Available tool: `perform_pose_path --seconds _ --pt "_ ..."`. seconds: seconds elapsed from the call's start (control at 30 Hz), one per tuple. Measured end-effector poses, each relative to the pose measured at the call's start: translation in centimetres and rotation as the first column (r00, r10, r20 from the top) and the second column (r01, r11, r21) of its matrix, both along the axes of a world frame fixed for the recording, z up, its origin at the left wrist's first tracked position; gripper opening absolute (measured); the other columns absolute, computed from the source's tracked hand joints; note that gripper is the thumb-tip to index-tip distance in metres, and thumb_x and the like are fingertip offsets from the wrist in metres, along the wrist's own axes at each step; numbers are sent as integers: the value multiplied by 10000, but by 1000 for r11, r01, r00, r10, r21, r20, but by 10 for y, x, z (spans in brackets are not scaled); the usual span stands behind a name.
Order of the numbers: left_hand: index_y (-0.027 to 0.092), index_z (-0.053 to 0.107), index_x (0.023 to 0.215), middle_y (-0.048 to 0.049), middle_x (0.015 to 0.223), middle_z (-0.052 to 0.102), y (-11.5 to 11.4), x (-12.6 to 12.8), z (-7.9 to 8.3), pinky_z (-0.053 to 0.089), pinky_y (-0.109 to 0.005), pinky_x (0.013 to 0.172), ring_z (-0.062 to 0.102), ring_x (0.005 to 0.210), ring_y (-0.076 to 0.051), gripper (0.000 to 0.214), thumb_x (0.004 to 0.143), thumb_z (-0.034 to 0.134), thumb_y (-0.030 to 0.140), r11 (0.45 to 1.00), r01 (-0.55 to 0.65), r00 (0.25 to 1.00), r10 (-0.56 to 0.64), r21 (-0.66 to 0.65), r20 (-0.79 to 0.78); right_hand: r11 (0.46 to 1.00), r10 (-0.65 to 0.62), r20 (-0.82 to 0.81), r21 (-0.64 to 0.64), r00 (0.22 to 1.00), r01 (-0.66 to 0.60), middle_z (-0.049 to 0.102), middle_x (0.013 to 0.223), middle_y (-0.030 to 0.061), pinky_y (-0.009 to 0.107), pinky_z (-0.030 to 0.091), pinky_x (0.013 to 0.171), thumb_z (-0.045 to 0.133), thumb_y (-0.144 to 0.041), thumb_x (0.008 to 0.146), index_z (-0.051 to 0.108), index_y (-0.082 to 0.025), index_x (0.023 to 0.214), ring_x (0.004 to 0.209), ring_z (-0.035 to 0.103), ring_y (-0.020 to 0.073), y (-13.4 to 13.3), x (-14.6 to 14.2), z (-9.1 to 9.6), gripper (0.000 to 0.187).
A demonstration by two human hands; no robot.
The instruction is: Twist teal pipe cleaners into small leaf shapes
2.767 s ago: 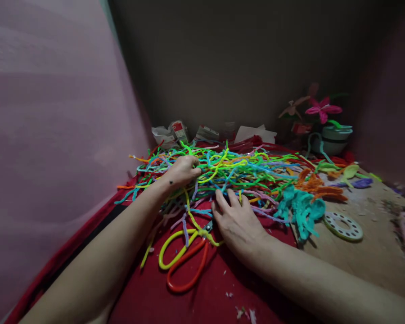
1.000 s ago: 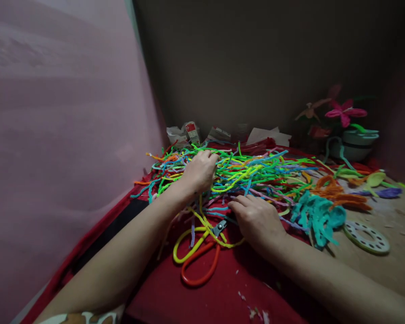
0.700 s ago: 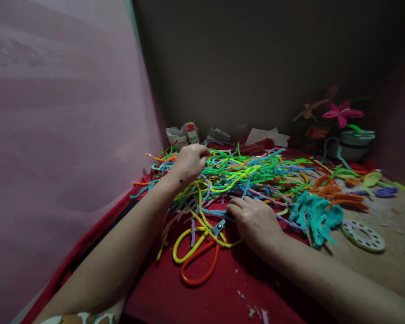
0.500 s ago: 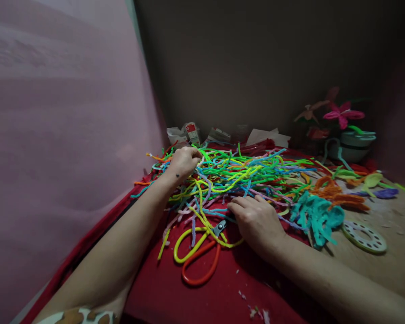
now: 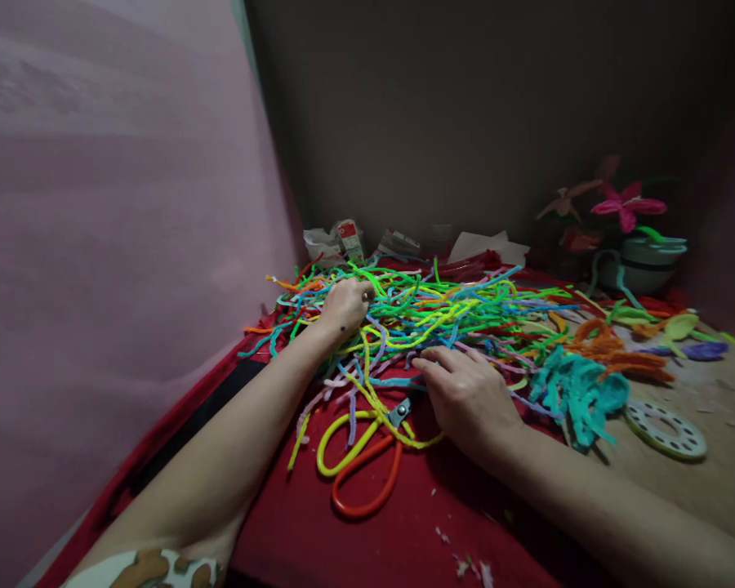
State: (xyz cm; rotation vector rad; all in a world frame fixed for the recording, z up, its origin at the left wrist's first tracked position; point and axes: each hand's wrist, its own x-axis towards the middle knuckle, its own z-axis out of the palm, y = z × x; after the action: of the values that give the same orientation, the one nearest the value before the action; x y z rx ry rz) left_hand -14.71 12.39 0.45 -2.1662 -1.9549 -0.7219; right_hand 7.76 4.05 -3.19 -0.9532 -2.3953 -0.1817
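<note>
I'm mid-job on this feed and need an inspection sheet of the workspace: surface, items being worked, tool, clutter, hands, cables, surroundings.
Surface: red cloth, with a tan surface to its right.
Items being worked: tangled heap of multicoloured fuzzy stems.
Tool: yellow-and-red-handled cutters in front of the heap, a yellow stem lying across them.
Clutter: pale scraps on the cloth; turquoise looped piece and holed ring at right.
Left hand: at the heap, fingers curled; grip unclear.
Right hand: at the heap's near edge, fingers bent; grip unclear.
Cables: nothing seen.
Surroundings: dark wall behind; pot and pink flower at far right.
</note>
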Motion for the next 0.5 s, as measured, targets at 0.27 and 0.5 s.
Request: perform_pose_path --seconds 0.27,0.5 --pt "139 617 741 15 652 588 -17 17 35 412 -215 615 520 622 -105 176 732 536 295 979 159 902 -197 128 385 994 63 -115 98 991 -52 494 1273 117 363 345 917 417 -124 829 572 -159 1154 1110 424 227 31 -25 30 362" --pt "148 556 709 -8 671 633 -17 15 35 445 -234 627 570 617 -111 156 703 605 296 957 192 573 -290 218 766 990 -117 91 -65 989 123 464 1322 74 457 308 878 377 -362 875 473 -254 1253 1129 415 286 73 -46 23 405"
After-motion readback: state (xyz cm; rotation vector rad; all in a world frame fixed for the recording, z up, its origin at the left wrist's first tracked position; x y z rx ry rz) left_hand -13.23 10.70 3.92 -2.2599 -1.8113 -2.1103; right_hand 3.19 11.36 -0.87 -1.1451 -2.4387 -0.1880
